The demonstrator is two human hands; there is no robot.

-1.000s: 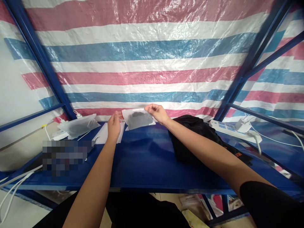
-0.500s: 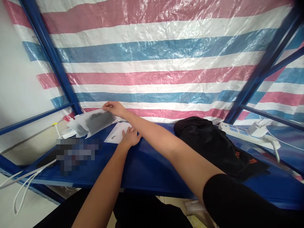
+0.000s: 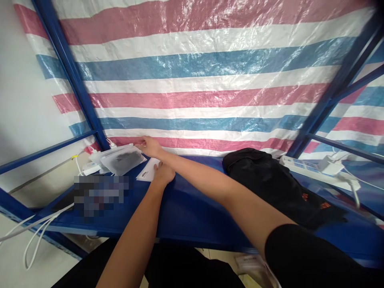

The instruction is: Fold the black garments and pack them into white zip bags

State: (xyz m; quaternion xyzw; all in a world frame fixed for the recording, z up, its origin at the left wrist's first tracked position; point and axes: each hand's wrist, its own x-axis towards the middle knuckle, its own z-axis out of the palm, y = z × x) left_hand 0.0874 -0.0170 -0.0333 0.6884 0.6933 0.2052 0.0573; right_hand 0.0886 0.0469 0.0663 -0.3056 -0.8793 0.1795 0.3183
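Observation:
My right hand (image 3: 150, 146) reaches across to the far left of the blue shelf (image 3: 192, 208) and rests at the corner of a clear plastic bag with a dark item inside (image 3: 122, 159), which lies on a small pile of similar bags. Its fingers look loosely curled at the bag's edge. My left hand (image 3: 163, 173) lies palm down on a stack of white paper sheets (image 3: 146, 173), fingers flat on it.
A black garment (image 3: 270, 184) lies in a heap right of centre. A white power strip with a plugged-in adapter (image 3: 312, 166) sits at the far right, cables trailing. White cables hang off the left front edge. A striped tarp covers the back.
My right hand carried the bag leftward from the middle of the shelf and lowered it onto the pile at the far left. My left hand came down onto the white sheets.

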